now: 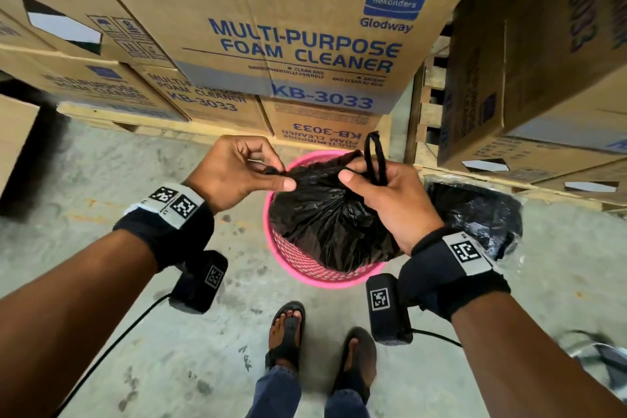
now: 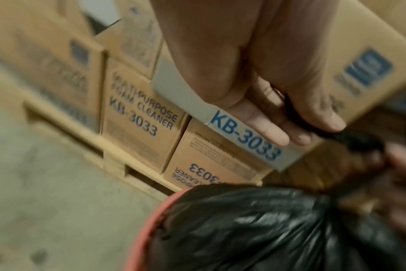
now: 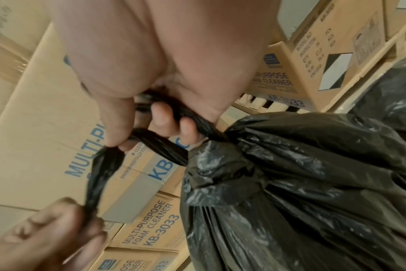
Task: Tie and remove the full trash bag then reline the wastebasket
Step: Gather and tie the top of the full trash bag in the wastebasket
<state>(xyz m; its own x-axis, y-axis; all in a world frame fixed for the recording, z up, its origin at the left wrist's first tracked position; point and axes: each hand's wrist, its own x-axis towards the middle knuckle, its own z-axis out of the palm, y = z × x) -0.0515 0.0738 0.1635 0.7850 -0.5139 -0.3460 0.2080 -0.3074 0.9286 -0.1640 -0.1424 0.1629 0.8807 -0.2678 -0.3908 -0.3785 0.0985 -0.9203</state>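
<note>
The left hand [image 1: 237,170] is over the left rim of the basket [image 1: 295,258], its thumb and fingers curled and pinching one twisted black ear of the bag [image 1: 325,220]; the left wrist view shows the dark strip caught between thumb and fingers [image 2: 301,117], though that picture is blurred. The full black bag stands upright in the pink mesh basket on the concrete floor [image 1: 101,180], its long axis vertical and its gathered neck pointing up toward the hands, which sit just above it, one on each side of the neck. From the neck the ear held by the left hand runs out leftward, fairly level. The right hand [image 1: 390,200] is over the bag's right shoulder, fingers closed round the other twisted ear, whose loop [image 1: 375,153] sticks up and away past the knuckles; in the right wrist view the strand [image 3: 160,144] passes from the neck through the curled fingers [image 3: 165,119] and then hangs down to the left hand [image 3: 46,236]. Right of the basket, a second piece of black plastic [image 1: 475,214] lies on the floor beside the pallet [image 1: 431,105]. Cartons [image 1: 298,44] marked foam cleaner stand stacked on the far side, and the person's sandalled feet [image 1: 288,332] are on the near side
</note>
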